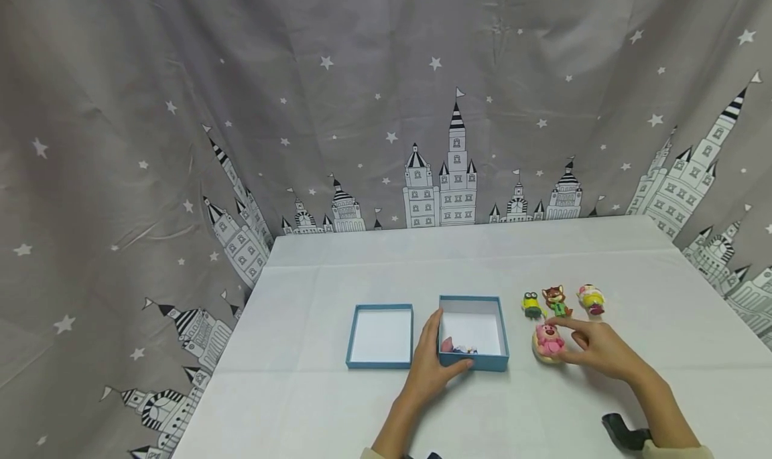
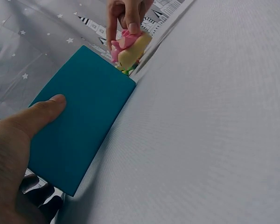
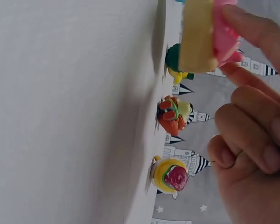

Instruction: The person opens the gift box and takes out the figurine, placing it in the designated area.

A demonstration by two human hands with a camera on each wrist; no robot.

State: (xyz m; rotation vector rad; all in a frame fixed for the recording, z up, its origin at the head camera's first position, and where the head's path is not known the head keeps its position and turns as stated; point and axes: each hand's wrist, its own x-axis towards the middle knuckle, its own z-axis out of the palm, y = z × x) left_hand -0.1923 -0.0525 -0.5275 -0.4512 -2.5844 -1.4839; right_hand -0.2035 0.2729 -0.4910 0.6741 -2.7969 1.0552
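My left hand (image 1: 427, 367) holds the near left corner of an open blue box (image 1: 493, 363), its thumb (image 2: 51, 106) on the front wall in the left wrist view. Inside the white interior, small pink and dark blue-and-white items lie along the near wall. A pink animal figurine on a cream base (image 1: 549, 342) is pinched between thumb and index finger of my right hand (image 1: 600, 348); the other fingers curl into the palm. In the right wrist view the same pink figurine (image 3: 198, 37) shows above the table, base side toward the camera.
Left of the box lies its blue-rimmed lid (image 1: 380, 338), white inside up. Behind the right hand stand a yellow-and-green figurine (image 1: 531, 305), a brown fox figurine (image 1: 557, 301) and a yellow, white and dark red figurine (image 1: 591, 299). A castle-print curtain (image 1: 386, 97) borders the white table (image 1: 289, 392).
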